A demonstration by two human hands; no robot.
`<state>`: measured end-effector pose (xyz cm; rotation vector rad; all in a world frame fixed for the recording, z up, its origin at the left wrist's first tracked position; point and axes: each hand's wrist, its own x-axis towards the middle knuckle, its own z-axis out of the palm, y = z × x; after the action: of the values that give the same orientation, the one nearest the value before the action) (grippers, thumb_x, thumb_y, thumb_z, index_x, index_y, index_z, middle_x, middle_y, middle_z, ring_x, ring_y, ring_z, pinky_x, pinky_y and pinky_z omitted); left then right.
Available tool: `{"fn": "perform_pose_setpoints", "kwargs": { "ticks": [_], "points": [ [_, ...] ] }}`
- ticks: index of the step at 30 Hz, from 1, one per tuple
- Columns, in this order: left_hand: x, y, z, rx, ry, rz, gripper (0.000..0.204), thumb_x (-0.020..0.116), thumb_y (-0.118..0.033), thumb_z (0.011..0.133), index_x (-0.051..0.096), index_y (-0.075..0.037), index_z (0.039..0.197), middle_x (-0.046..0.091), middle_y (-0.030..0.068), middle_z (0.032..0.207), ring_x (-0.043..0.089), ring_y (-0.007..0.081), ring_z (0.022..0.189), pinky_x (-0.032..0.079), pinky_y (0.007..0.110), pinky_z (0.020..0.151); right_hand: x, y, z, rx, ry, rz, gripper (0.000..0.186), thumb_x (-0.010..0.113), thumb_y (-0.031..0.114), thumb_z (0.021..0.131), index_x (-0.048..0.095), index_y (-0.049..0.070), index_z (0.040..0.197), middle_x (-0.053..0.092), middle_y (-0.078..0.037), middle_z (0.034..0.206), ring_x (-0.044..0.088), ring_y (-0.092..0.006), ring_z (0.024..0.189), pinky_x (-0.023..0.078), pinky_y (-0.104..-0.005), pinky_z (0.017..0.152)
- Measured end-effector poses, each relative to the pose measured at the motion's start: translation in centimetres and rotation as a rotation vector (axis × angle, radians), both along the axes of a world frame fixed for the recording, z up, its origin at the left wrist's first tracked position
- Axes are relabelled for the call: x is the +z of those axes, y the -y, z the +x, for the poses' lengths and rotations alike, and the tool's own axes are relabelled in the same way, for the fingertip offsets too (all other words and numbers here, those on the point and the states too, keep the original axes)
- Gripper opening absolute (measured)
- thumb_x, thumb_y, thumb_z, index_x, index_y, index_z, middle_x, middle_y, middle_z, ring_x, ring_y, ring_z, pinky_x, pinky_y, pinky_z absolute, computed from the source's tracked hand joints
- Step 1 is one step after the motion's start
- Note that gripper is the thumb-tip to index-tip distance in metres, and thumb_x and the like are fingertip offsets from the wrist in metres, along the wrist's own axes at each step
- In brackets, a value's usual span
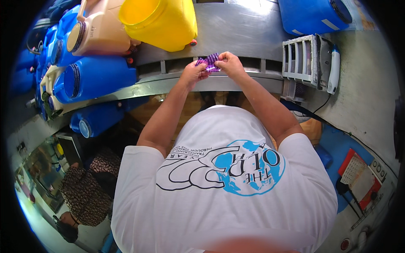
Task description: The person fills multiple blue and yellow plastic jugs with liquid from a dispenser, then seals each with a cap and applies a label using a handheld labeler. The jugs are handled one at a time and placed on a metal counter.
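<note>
A small bundle of shiny purple sachets (pixel 212 61) is held out in front of me over the front edge of the metal counter. My left hand (pixel 195 73) is closed round its left part, thumb on top. Fingertips of my right hand (pixel 230 65) pinch its right edge. The sachets look folded or joined in a strip, but the exact layout is too small to tell. Just beyond my hands stands an open yellow plastic container (pixel 177 27), apart from them.
Blue jerrycans (pixel 103 76) and a beige jerrycan (pixel 107 31) crowd the left. A blue drum (pixel 310 17) lies back right. A slatted grey frame (pixel 300 59) with a white handheld device (pixel 334 69) stands right. Another person (pixel 90 185) is at lower left.
</note>
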<state>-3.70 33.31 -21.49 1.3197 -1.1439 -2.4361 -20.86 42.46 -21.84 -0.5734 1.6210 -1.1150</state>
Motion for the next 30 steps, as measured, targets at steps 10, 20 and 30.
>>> {"fn": "perform_pose_setpoints", "kwargs": {
  "ticks": [10, 20, 30],
  "points": [
    [-3.5, 5.5, 1.8, -0.044, 0.254, -0.121, 0.023, 0.06, -0.028, 0.094, 0.059, -0.009, 0.108, 0.067, 0.0027, 0.092, 0.066, 0.0126, 0.074, 0.052, 0.028, 0.067, -2.2, 5.1, 0.2, 0.154, 0.184, -0.117, 0.019, 0.071, 0.02, 0.086, 0.067, 0.003, 0.094, 0.065, 0.0, 0.082, 0.056, -0.0076, 0.075, 0.046, -0.0248, 0.07],
    [-5.8, 8.4, 2.8, 0.001, 0.221, -0.085, 0.018, 0.057, -0.023, 0.092, 0.058, -0.008, 0.103, 0.067, 0.0039, 0.087, 0.064, 0.0116, 0.071, 0.051, 0.026, 0.064, -7.0, 10.7, 0.1, -0.143, -0.33, 0.02, 0.032, 0.067, 0.029, 0.082, 0.07, 0.004, 0.102, 0.071, -0.014, 0.098, 0.068, -0.0244, 0.092, 0.051, -0.0353, 0.083],
    [-5.7, 9.4, 0.5, -0.069, 0.325, -0.262, 0.019, 0.061, -0.025, 0.092, 0.058, -0.011, 0.104, 0.063, 0.0004, 0.084, 0.062, 0.0107, 0.072, 0.048, 0.023, 0.061, -6.1, 12.9, 2.9, 0.359, -0.477, -0.001, 0.043, 0.045, 0.041, 0.091, 0.065, 0.012, 0.116, 0.066, -0.019, 0.111, 0.06, -0.0367, 0.107, 0.047, -0.043, 0.093]
  ]
}}
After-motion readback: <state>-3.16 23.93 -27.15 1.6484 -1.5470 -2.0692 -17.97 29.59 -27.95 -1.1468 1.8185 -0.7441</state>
